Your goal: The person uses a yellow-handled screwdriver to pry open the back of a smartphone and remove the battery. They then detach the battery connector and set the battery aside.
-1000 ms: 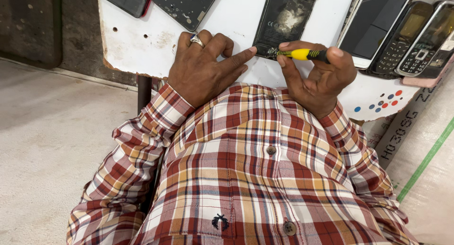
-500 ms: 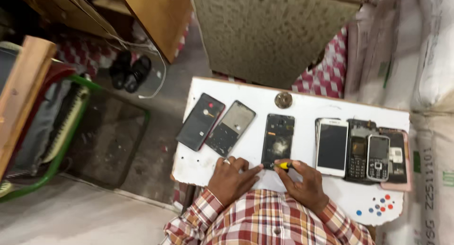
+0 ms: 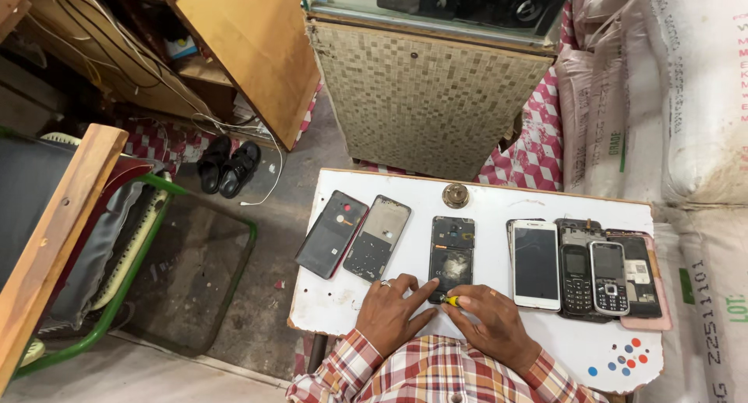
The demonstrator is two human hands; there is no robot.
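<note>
**Opened black phone body with bare back, centre of white bench**

Opened black phone body point(image 3: 451, 259) lies flat on the white bench point(image 3: 483, 204), between a grey inner frame point(image 3: 378, 238) and a white-faced smartphone point(image 3: 535, 263). Right hand point(image 3: 492, 325) pinches a yellow-handled screwdriver point(image 3: 450, 300) at the phone's lower edge; left hand point(image 3: 393, 313) grips nothing, its forefinger steadying that edge. Best practice, by judgement: keep the tip upright and the phone pinned. Against half a second ago, the view sits slightly closer; hands and phones lie unchanged.
</note>
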